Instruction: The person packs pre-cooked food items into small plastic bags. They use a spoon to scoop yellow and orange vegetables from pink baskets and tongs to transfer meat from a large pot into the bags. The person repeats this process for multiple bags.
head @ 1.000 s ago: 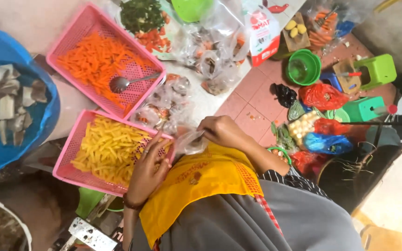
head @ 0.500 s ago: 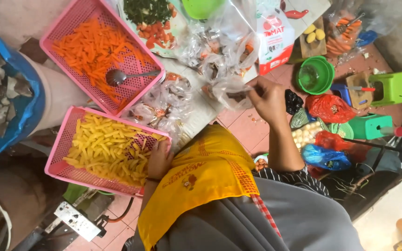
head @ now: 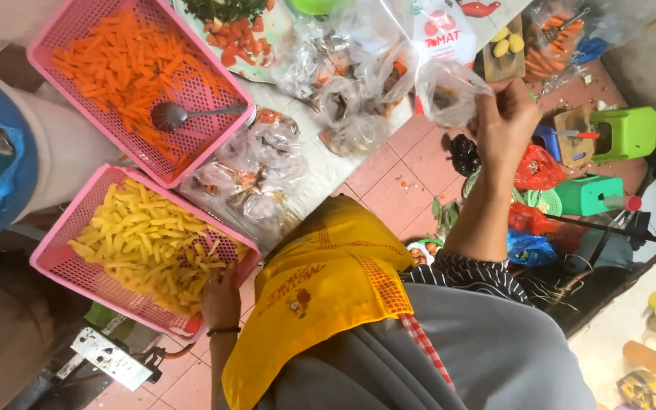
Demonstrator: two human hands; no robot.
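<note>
A white counter (head: 328, 178) runs across the view from above, crowded edge to edge, and below it lies a floor of pinkish square tiles (head: 396, 193) — matte, speckled with small scraps. Low green plastic stools (head: 628, 130) stand on the floor to the right among crumpled red and blue bags.

Two pink plastic baskets with fine mesh walls sit at the left. The upper basket (head: 55, 42) holds thin orange carrot sticks (head: 127, 64) and a metal ladle (head: 172, 115), bowl down among them. The lower basket (head: 58, 262) is heaped with pale yellow sticks (head: 146, 243), squared and waxy. Between the baskets and further up the counter lie many clear, glossy plastic packets (head: 244, 182), knotted and wrinkled, each with a small mix of vegetables inside.

The right hand (head: 506, 121) is raised over the floor beside the counter edge, its fingers pressed together in a pinch on the neck of a clear bag (head: 446, 91) that hangs puffed out just left of it, close to the other packets. The left hand (head: 220, 300) rests at the near rim of the lower basket, touching the yellow sticks; whether its fingers are spread or closed cannot be told. A soft yellow cloth (head: 328, 288) drapes below the view, over grey fabric.
</note>
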